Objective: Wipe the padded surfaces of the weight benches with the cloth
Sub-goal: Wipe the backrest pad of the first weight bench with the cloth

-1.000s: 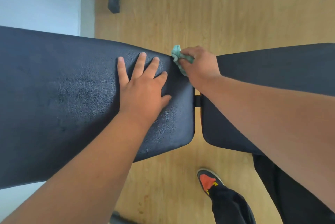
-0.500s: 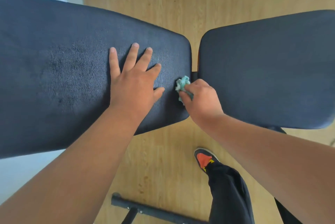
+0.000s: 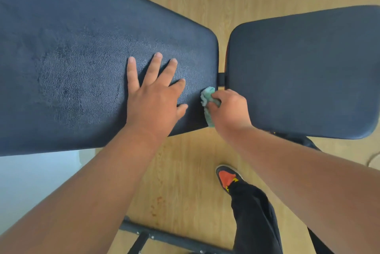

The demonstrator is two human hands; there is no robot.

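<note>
Wiping with a crumpled teal cloth (image 3: 207,99), the right hand (image 3: 230,109) clamps it against the long black padded backrest (image 3: 82,58) at its near corner, by the gap. The left hand (image 3: 153,97) lies flat there, fingers spread. The square black seat pad (image 3: 308,68) likely remains, with open room rightward.

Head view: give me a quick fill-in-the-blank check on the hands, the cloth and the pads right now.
1. The cloth is held in the ____ hand.
2. The left hand lies flat with fingers ____ on the larger pad.
3. The cloth touches the larger pad at its ____ end, by the gap to the smaller pad.
4. The floor looks like ____.

Missing words: right; spread; right; wood
</note>
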